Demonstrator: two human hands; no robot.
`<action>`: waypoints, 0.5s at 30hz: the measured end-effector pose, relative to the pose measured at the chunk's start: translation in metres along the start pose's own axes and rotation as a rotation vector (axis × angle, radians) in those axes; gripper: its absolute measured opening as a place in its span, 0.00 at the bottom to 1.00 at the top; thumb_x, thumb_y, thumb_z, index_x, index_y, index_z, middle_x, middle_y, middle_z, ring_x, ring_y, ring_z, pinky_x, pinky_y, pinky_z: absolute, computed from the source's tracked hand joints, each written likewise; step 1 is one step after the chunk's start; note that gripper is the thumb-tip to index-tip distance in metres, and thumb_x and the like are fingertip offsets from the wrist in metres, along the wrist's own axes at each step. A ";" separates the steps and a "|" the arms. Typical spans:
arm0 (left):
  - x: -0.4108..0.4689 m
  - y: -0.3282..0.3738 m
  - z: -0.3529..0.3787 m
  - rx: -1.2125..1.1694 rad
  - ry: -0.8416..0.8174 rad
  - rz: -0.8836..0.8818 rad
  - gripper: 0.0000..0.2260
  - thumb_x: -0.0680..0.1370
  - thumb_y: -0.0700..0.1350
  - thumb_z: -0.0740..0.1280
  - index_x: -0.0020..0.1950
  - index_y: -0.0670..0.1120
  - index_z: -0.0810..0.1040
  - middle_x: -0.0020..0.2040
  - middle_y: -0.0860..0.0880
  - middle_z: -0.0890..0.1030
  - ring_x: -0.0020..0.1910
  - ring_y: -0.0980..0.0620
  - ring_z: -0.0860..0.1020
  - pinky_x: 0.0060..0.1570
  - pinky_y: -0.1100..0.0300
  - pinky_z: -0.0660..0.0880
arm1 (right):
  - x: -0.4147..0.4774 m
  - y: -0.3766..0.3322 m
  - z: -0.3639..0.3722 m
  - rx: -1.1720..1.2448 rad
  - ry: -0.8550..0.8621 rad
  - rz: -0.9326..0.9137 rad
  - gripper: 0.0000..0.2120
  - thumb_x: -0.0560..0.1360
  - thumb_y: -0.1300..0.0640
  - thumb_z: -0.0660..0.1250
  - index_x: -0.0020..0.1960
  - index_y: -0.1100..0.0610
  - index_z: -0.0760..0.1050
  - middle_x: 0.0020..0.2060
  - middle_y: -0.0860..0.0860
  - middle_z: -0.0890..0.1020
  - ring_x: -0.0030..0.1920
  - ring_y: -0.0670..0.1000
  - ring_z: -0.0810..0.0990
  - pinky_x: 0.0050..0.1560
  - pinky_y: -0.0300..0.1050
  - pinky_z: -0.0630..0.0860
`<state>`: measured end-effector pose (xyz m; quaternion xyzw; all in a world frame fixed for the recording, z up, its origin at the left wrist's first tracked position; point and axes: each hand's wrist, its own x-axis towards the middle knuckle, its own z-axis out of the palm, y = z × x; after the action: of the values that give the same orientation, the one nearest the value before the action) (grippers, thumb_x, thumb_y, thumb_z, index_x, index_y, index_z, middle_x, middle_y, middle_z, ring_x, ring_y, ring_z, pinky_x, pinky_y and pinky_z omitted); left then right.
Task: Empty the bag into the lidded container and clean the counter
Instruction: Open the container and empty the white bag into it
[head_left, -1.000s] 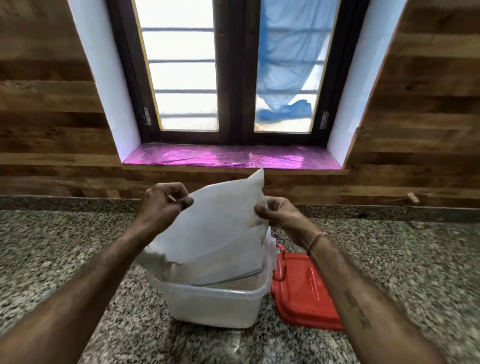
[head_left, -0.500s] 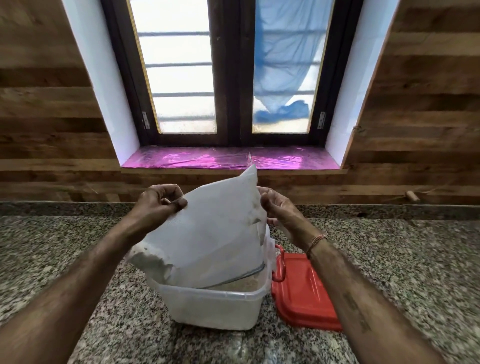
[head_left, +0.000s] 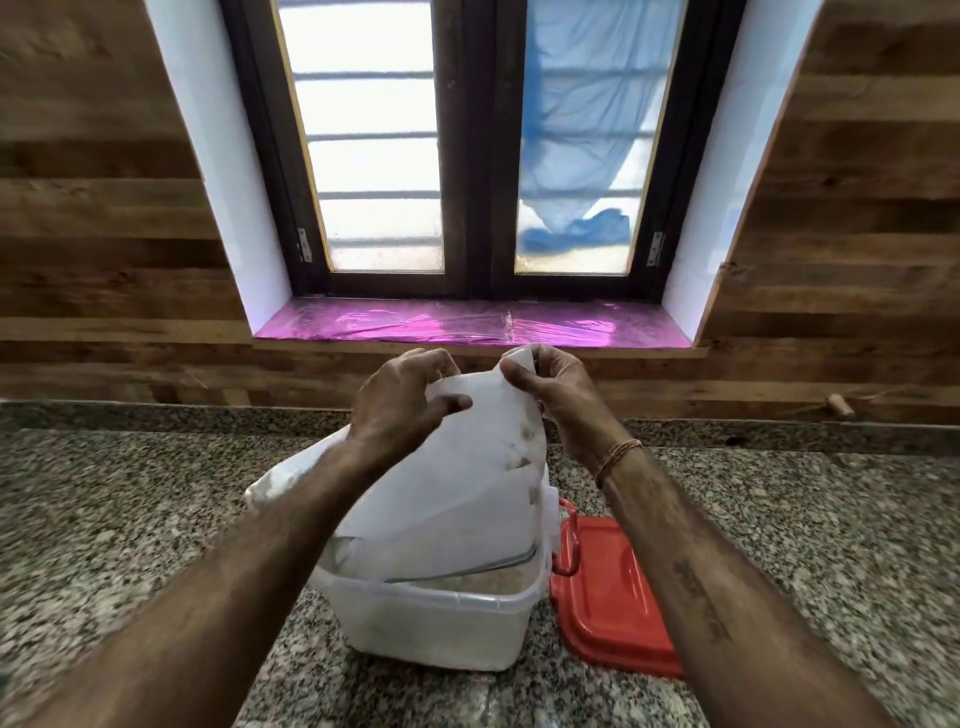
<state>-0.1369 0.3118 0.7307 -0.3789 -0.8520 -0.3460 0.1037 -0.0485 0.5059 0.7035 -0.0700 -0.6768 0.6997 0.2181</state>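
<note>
Crumpled white bag (head_left: 467, 483) over translucent container (head_left: 436, 623)

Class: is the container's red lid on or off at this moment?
Off. The red lid lies flat on the counter, right of the open container, while both hands hold the bag over it.

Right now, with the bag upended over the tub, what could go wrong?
1. The bag is wider than the tub: its left corner hangs past the rim, so grains could spill onto the counter.
2. Left hand and right hand pinch only the top edge; a slip could drop the bag into the tub.
3. The red lid lies against the tub, where spilled grains could land.
</note>
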 end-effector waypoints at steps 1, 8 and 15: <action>0.003 0.002 0.001 0.000 0.026 -0.006 0.08 0.71 0.52 0.78 0.44 0.52 0.82 0.41 0.56 0.82 0.41 0.54 0.79 0.38 0.59 0.70 | -0.002 -0.002 -0.003 -0.003 -0.042 0.006 0.17 0.76 0.52 0.74 0.59 0.61 0.79 0.49 0.52 0.84 0.46 0.47 0.82 0.43 0.40 0.79; 0.012 -0.017 -0.011 -0.425 -0.076 -0.166 0.07 0.75 0.42 0.76 0.38 0.45 0.82 0.29 0.56 0.75 0.30 0.57 0.70 0.31 0.62 0.67 | -0.031 0.054 -0.043 -0.043 -0.321 0.170 0.25 0.73 0.48 0.75 0.63 0.63 0.78 0.54 0.57 0.84 0.54 0.55 0.81 0.56 0.47 0.77; 0.014 -0.027 -0.007 -0.614 -0.291 -0.139 0.10 0.79 0.40 0.72 0.44 0.34 0.78 0.35 0.44 0.73 0.33 0.51 0.67 0.31 0.62 0.63 | -0.040 0.069 -0.042 -0.101 -0.171 0.098 0.10 0.76 0.58 0.75 0.53 0.63 0.80 0.42 0.52 0.84 0.41 0.43 0.81 0.42 0.35 0.75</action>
<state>-0.1668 0.3021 0.7281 -0.3788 -0.7378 -0.5348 -0.1615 -0.0101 0.5293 0.6249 -0.0541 -0.7231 0.6778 0.1215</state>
